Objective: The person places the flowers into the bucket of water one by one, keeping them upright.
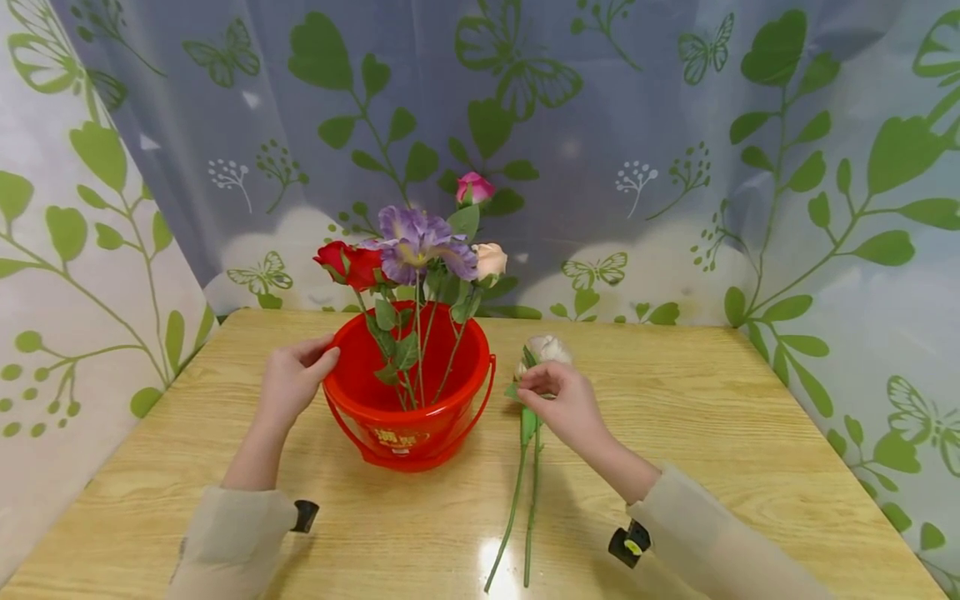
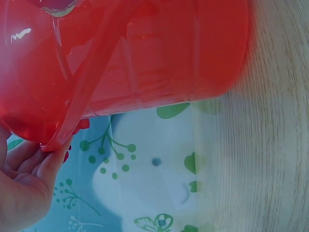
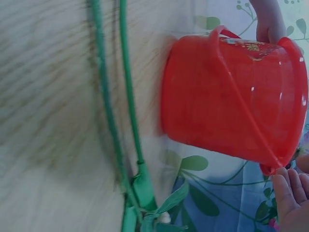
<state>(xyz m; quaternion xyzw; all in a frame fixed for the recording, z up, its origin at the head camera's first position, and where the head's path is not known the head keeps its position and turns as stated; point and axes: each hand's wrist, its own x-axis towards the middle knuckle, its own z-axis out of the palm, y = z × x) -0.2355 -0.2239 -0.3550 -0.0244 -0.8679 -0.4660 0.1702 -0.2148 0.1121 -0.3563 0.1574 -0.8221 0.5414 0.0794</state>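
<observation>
A red plastic bucket (image 1: pixel 408 437) stands on the table, left of the middle in the head view. My left hand (image 1: pixel 291 383) pinches its rim at the left side; the left wrist view shows those fingers (image 2: pixel 36 162) beside the handle's joint. Inside the bucket lean a red rose (image 1: pixel 351 265), a purple flower (image 1: pixel 420 242), a pale peach rose (image 1: pixel 491 262) and a pink rose (image 1: pixel 475 189). Right of it lies a white rose (image 1: pixel 551 347), with two green stems (image 1: pixel 531 508) stretching toward me. Over its head hovers my right hand (image 1: pixel 562 404), fingers loosely bent, nothing visibly held.
The wood-grain table (image 1: pixel 697 467) reaches back to a patterned curtain (image 1: pixel 637 167) with leaves and butterflies. The bucket's red handle (image 1: pixel 483 408) hangs down around its front. Dark straps (image 1: pixel 628 546) with devices sit at both sleeves.
</observation>
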